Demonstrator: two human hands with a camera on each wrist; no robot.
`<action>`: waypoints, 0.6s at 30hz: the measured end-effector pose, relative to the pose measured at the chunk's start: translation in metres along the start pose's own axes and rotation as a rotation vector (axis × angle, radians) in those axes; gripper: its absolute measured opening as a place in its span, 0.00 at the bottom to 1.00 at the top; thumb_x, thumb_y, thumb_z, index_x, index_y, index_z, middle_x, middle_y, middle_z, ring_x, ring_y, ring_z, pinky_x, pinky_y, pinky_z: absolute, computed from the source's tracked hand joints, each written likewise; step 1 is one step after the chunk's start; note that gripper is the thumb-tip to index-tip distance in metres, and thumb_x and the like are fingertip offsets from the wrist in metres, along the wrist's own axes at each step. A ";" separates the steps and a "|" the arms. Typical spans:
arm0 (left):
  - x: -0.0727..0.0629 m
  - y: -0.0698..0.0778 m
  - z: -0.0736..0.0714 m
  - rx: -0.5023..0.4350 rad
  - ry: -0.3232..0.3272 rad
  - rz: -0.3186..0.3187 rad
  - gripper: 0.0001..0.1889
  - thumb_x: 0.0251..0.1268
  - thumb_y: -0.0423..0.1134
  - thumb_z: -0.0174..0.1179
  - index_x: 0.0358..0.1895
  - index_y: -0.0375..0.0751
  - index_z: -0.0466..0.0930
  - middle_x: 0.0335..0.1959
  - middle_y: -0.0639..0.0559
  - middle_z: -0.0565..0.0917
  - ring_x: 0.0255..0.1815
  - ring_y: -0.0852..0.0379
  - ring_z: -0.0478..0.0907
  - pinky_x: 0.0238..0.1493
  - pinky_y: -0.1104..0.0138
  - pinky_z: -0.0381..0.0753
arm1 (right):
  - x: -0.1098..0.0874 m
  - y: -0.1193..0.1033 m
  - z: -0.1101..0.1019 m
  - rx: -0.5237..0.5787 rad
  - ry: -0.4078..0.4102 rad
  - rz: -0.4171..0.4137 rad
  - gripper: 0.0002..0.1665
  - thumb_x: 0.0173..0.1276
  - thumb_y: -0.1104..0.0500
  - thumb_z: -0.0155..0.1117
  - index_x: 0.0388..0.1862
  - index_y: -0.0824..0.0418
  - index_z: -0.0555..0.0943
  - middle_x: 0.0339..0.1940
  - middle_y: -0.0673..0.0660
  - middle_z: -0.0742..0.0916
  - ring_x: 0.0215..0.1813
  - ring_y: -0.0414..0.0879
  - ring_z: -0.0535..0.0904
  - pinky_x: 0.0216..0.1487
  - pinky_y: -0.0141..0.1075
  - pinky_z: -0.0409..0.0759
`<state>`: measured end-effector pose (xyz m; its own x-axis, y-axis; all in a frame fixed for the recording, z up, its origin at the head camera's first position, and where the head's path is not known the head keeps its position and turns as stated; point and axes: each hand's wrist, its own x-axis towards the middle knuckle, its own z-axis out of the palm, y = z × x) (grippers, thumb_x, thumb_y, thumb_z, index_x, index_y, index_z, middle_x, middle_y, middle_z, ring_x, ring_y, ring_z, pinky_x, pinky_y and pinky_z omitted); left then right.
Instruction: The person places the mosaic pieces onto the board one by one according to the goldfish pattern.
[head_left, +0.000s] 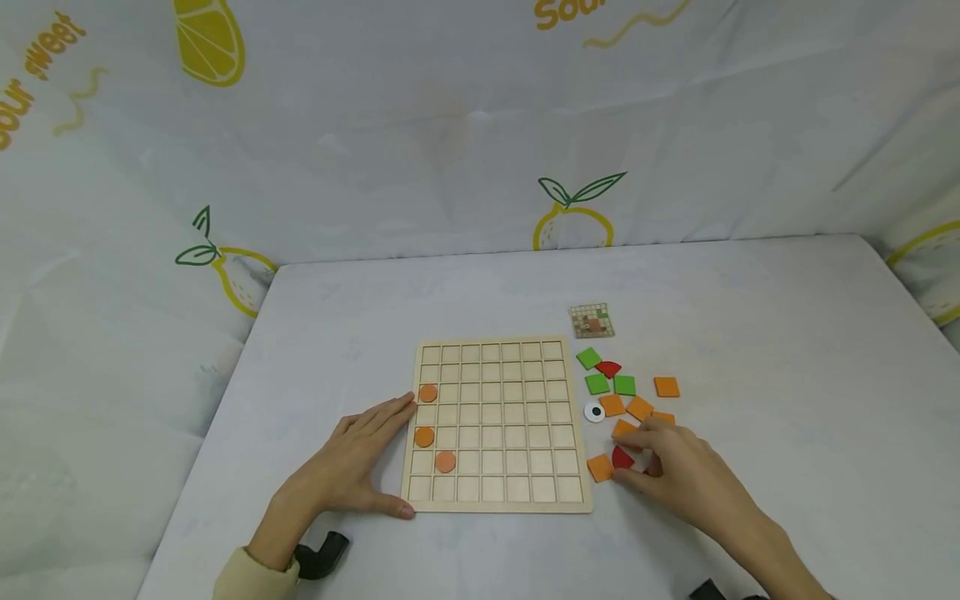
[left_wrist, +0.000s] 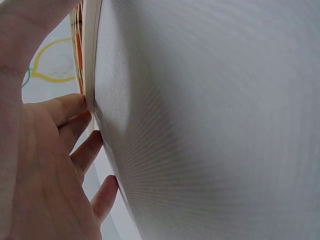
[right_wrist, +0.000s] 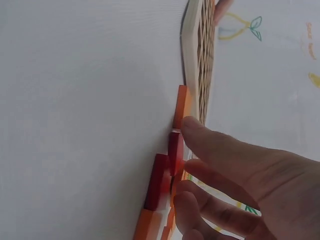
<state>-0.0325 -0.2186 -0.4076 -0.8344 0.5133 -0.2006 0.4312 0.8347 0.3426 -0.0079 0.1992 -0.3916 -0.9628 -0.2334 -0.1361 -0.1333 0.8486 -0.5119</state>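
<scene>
A square wooden grid board (head_left: 502,507) lies flat, with three orange discs, one of them a disc (head_left: 446,462), in its left columns. My left hand (head_left: 348,467) rests at the board's left side, fingertips along the edge and thumb at the near left corner. Over the loose pieces right of the board is my right hand (head_left: 690,475). Its thumb and forefinger stand apart on either side of a red wedge piece (head_left: 622,457). The thumb tip is close to an orange square tile (head_left: 600,467). Another red piece (right_wrist: 157,182) lies nearby in the right wrist view.
Green square tiles (head_left: 597,384), another red wedge (head_left: 608,368), several orange squares (head_left: 667,387) and a white disc with a black dot (head_left: 594,412) lie right of the board. A small pattern card (head_left: 592,321) lies beyond them. A lemon-print cloth (head_left: 450,167) hangs behind.
</scene>
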 end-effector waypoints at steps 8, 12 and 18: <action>0.000 0.000 0.000 0.010 -0.001 -0.001 0.68 0.36 0.79 0.72 0.82 0.47 0.55 0.84 0.50 0.56 0.82 0.43 0.60 0.68 0.41 0.68 | 0.001 0.006 0.000 0.001 -0.072 -0.001 0.14 0.54 0.62 0.80 0.41 0.56 0.91 0.32 0.44 0.85 0.29 0.34 0.74 0.30 0.28 0.73; 0.000 0.000 0.000 0.017 0.006 0.006 0.68 0.37 0.79 0.72 0.82 0.47 0.55 0.84 0.50 0.57 0.82 0.44 0.60 0.68 0.42 0.68 | 0.000 0.007 -0.001 0.001 -0.079 -0.010 0.15 0.54 0.63 0.80 0.42 0.55 0.91 0.32 0.43 0.84 0.30 0.33 0.74 0.30 0.28 0.73; 0.000 0.000 -0.001 0.018 0.011 0.010 0.68 0.37 0.79 0.72 0.82 0.46 0.55 0.84 0.50 0.57 0.81 0.44 0.61 0.67 0.42 0.69 | 0.002 0.007 0.001 -0.002 -0.074 -0.037 0.15 0.54 0.63 0.80 0.41 0.55 0.91 0.32 0.43 0.85 0.30 0.34 0.73 0.30 0.28 0.73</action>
<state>-0.0326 -0.2185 -0.4070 -0.8334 0.5200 -0.1872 0.4459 0.8328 0.3280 -0.0104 0.2038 -0.3962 -0.9373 -0.2991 -0.1789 -0.1695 0.8397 -0.5159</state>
